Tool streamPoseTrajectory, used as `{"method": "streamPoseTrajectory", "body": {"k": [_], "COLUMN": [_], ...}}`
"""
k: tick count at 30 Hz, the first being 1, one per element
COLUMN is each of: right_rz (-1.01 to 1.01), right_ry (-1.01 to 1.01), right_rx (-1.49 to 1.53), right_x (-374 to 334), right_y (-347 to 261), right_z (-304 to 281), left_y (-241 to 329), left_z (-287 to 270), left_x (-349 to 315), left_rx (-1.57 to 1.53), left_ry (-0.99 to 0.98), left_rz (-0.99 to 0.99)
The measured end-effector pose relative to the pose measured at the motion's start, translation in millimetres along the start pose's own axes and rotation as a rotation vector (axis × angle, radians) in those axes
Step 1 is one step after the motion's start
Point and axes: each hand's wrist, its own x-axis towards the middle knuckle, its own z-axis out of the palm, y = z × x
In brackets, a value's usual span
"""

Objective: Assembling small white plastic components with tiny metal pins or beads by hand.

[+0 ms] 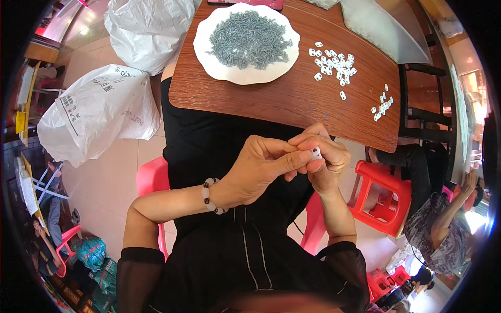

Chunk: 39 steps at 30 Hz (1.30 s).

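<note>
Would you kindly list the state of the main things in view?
Small white piece: held between both hands
Left hand: pinched at the piece
Right hand: curled around the piece
White plate: heaped with grey pieces
Loose white pieces: mostly in two groups
White sacks: bulging
Bracelet: worn

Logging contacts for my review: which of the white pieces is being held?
The white piece between the left hand and right hand; the other white pieces lie on the brown table.
</note>
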Motion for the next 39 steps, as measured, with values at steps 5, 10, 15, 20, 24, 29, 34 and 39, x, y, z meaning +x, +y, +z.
{"method": "streamPoseTrajectory", "body": {"k": [5,10,15,20,24,29,34,39], "right_rz": [0.001,-0.009,-0.048,0.143,0.208,0.135,0.181,0.197], "right_ry": [0.009,0.034,0.033,0.036,-0.028,-0.048,-0.064,-0.085], "right_rx": [-0.046,-0.051,-0.078,0.148,0.296,0.230,0.270,0.267], "right_x": [1,0,-3,-7,-2,1,0,-1], "right_y": [-1,2,9,15,17,25,24,25], "right_z": [3,4,4,3,3,3,-2,-2], "left_y": [4,0,0,7,0,5,1,0], "left_z": [2,-2,-4,-6,-11,-13,-16,-18], "left_x": [-1,0,1,9,15,15,15,16], "left_rx": [-0.048,-0.099,-0.114,0.036,0.218,0.308,0.304,0.145], "left_ry": [0.020,0.034,0.026,0.030,0.078,0.088,0.088,0.066], "left_rz": [-0.037,-0.080,-0.092,0.002,0.163,0.202,0.195,0.078]}}
